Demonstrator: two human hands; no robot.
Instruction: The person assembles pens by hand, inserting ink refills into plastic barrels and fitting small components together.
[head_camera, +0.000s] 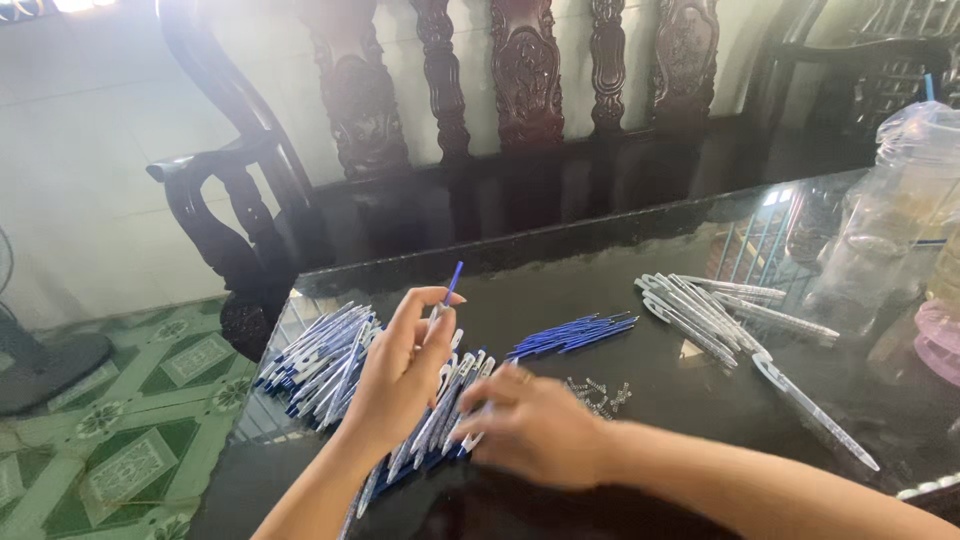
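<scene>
Left hand (400, 365) raised, fingers closed round one slim white pen barrel with blue refill tip (446, 295) pointing up. Right hand (535, 425) blurred, palm down on the row of blue-and-white assembled pens (440, 415); grip cannot be told. Finished: that row plus a bigger heap of like pens (320, 365) at the glossy black table (650, 400) edge. Left, by my judgement: loose blue refills (575, 333), small metal springs (598, 393), empty white barrels (705, 310); roughly half done
</scene>
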